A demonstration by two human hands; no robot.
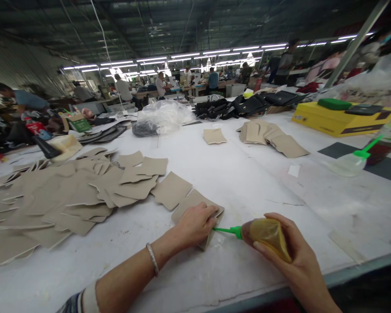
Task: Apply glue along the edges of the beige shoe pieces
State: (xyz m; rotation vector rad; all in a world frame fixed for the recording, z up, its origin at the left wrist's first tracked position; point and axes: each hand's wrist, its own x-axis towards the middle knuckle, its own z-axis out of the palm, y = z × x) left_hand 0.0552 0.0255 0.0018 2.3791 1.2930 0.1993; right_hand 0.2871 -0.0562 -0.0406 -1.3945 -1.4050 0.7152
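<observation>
My left hand (195, 224) presses down on a small stack of tan cut pieces (191, 203) near the front of the white table (247, 174), fingers curled over its edge. My right hand (288, 250) is wrapped round a squeeze bottle of yellowish glue (267, 234). Its green nozzle (226, 230) points left and its tip touches the stack just under my left fingers. A metal bangle sits on my left wrist.
Many tan pieces (68, 195) lie spread over the left of the table, and another fanned pile (270, 134) sits at the back right. A second green-nozzled bottle (352, 163), a yellow box (342, 119), black parts (244, 106) and a plastic bag (161, 117) stand further back. Other workers sit at distant tables.
</observation>
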